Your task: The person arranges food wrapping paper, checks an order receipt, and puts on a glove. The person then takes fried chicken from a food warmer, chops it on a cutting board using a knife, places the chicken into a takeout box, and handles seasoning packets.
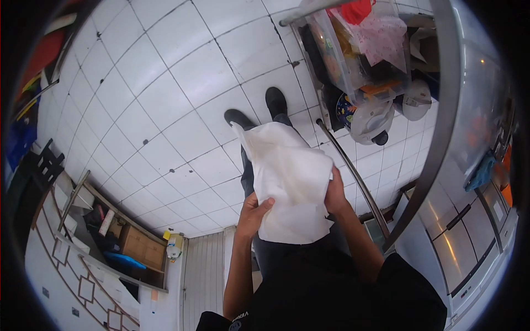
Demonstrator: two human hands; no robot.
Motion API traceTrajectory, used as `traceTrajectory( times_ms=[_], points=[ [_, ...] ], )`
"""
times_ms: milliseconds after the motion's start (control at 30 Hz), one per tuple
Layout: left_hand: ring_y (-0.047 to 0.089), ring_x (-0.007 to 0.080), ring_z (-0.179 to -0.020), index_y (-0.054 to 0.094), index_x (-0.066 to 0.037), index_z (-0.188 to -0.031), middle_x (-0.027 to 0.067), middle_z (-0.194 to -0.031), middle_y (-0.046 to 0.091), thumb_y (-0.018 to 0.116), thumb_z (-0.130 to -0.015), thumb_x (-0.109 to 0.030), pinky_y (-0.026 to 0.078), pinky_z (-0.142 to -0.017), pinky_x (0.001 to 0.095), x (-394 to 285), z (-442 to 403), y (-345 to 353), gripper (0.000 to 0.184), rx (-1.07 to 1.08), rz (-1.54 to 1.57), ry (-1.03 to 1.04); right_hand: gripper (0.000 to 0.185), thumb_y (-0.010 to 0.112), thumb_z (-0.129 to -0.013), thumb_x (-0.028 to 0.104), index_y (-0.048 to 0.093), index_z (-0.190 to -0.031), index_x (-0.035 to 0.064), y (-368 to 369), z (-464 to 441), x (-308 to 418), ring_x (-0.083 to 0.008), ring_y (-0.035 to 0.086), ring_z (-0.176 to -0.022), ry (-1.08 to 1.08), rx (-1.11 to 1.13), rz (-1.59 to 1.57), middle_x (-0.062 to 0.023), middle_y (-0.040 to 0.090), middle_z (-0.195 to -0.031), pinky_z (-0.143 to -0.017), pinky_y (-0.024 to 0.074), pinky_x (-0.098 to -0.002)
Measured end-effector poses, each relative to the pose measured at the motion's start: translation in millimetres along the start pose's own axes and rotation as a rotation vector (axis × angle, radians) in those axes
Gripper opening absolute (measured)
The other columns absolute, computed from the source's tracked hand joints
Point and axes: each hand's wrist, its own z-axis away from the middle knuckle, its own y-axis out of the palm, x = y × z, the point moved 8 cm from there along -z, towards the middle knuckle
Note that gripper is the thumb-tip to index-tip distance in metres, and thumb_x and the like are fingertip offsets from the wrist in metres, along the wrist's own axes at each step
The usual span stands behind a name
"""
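Note:
A white cloth (292, 182), loosely folded and creased, hangs between my two hands in front of my body. My left hand (256, 212) grips its left edge, with the thumb lying on top and the fingers hidden beneath. On the other side, my right hand (335, 193) is closed on the cloth's right edge. The far end of the cloth reaches over my legs, close to my dark shoes (276, 103). The underside of the cloth is hidden.
White floor tiles (165, 105) surround my feet. At the upper right, a metal-framed rack (353, 176) holds a clear plastic box (337, 55) with fabric. White lidded containers (371, 122) are beside it. A wooden box (142, 246) lies on a shelf at lower left.

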Motion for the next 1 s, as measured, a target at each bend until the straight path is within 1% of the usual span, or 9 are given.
traceTrajectory(
  times_ms=[133,167,267,300,467,667,800,900,1000],
  points=[
    [0.065,0.0183,-0.091,0.056,0.003,-0.118,0.0108,-0.104,0.067,0.07,-0.086,-0.019,0.053,-0.079,0.0316,-33,55,-3,0.041,-0.118,0.076,0.095,0.079,0.028,-0.094,0.064,0.04,-0.14,0.0012,33,35,29,-0.026,0.049,-0.125,0.084,-0.002,-0.005,-0.0158,0.05,-0.137,-0.106,0.0378,-0.0386],
    [0.065,0.0187,-0.091,0.056,0.003,-0.118,0.011,-0.104,0.067,0.07,-0.086,-0.018,0.053,-0.079,0.0317,-42,72,-5,0.041,-0.129,0.109,0.136,0.053,0.054,-0.097,0.035,0.046,-0.134,-0.0026,37,43,41,-0.0203,0.054,-0.116,-0.026,-0.008,0.172,-0.0139,0.057,-0.127,-0.099,0.0425,-0.0331],
    [0.065,0.0216,-0.094,0.052,0.006,-0.12,0.0134,-0.108,0.065,0.07,-0.084,-0.014,0.053,-0.083,0.033,-67,123,-18,0.045,-0.172,0.12,0.258,0.042,0.062,-0.092,0.027,0.058,-0.12,-0.0041,140,100,101,-0.0162,0.061,-0.098,-0.278,0.211,0.79,-0.0104,0.066,-0.109,-0.086,0.0476,-0.0295],
    [0.064,0.0223,-0.095,0.051,0.006,-0.121,0.014,-0.109,0.064,0.071,-0.083,-0.013,0.052,-0.083,0.0333,-78,144,-19,0.047,-0.198,0.103,0.31,0.032,0.068,-0.088,0.02,0.064,-0.109,-0.0042,162,120,112,-0.0129,0.062,-0.084,-0.317,0.176,0.77,-0.0069,0.069,-0.093,-0.077,0.0495,-0.028],
    [0.062,0.0237,-0.098,0.045,0.006,-0.127,0.0156,-0.11,0.062,0.075,-0.078,-0.012,0.051,-0.086,0.0334,-139,273,-41,0.061,-0.22,-0.159,0.665,0.029,0.07,-0.086,0.018,0.066,-0.107,-0.0018,269,221,122,-0.012,0.061,-0.084,-0.579,0.275,0.868,-0.0054,0.068,-0.094,-0.076,0.0499,-0.0275],
    [0.061,0.0213,-0.098,0.057,0.006,-0.114,0.0123,-0.105,0.065,0.075,-0.08,-0.019,0.049,-0.086,0.0337,-120,356,-147,0.046,-0.309,-0.041,0.904,0.032,0.071,-0.085,0.014,0.063,-0.11,-0.0022,383,282,70,-0.0123,0.061,-0.087,-0.871,0.531,0.969,-0.0056,0.068,-0.098,-0.079,0.0489,-0.0278],
    [0.062,0.0194,-0.093,0.06,0.005,-0.113,0.0121,-0.104,0.066,0.074,-0.082,-0.023,0.05,-0.081,0.0341,-141,433,-185,0.044,-0.322,0.025,1.108,0.031,0.07,-0.085,0.015,0.062,-0.111,-0.0021,460,307,19,-0.0129,0.059,-0.091,-0.815,0.708,0.95,-0.0066,0.067,-0.1,-0.082,0.0476,-0.0286],
    [0.063,0.017,-0.09,0.061,0.005,-0.112,0.0119,-0.102,0.067,0.073,-0.083,-0.024,0.051,-0.079,0.0335,-170,463,-220,0.042,-0.586,-0.215,1.105,0.034,0.07,-0.085,0.015,0.061,-0.112,-0.0032,506,279,-8,-0.0146,0.06,-0.091,-0.746,0.711,1.029,-0.0079,0.067,-0.102,-0.083,0.048,-0.0293],
    [0.064,0.0182,-0.088,0.062,0.005,-0.11,0.0127,-0.099,0.068,0.072,-0.084,-0.025,0.051,-0.078,0.0328,-186,449,-270,0.041,-0.461,0.107,1.095,0.035,0.068,-0.087,0.015,0.06,-0.114,-0.0049,560,258,-33,-0.0158,0.061,-0.091,-0.774,0.679,1.055,-0.0094,0.066,-0.105,-0.082,0.0485,-0.0297]
  ],
)
